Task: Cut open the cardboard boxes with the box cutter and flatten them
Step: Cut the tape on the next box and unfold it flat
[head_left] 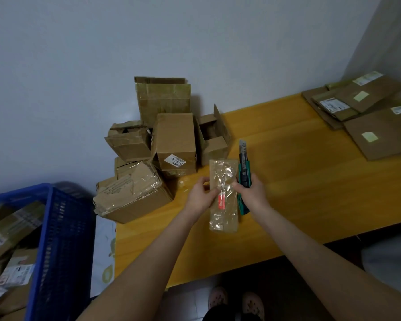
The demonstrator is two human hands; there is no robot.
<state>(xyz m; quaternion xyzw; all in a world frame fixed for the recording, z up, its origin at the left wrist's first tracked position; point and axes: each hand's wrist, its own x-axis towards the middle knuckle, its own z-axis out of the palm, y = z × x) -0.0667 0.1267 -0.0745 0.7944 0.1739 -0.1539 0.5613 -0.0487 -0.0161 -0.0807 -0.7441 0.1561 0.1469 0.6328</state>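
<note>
A small box (223, 216), wrapped in clear tape and bearing a red label (221, 202), is held over the left half of the table (299, 181), between its front edge and the pile of boxes (171, 140). The box's left side is gripped by the left hand (200, 198), thumb on top. A green box cutter (244, 169) is grasped in the right hand (252, 193), just beside the box's right side, with its blade (242, 147) extended toward the far edge. The pile of opened and crumpled boxes is located at the table's far left corner, against the wall. Flattened boxes (366, 112) are stacked at the far right corner. A blue basket (58, 239) containing cardboard is noted beyond the left edge.
</note>
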